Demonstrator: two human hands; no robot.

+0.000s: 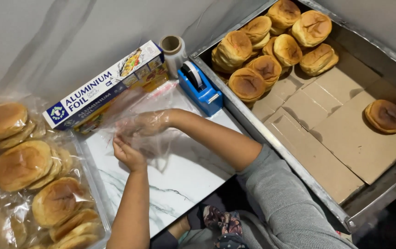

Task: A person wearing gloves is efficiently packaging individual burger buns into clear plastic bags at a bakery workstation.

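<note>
surface: white marbled slab (179, 180) | on it: foil box (105, 85), blue tape dispenser (201, 88), film roll (173, 50)

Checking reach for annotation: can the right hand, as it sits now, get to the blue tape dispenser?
Probably yes. The right hand sits inside a clear plastic bag on the white marble-patterned board, and the blue tape dispenser stands close beyond the forearm with nothing between. Only the bag over the hand would hinder gripping.
</note>
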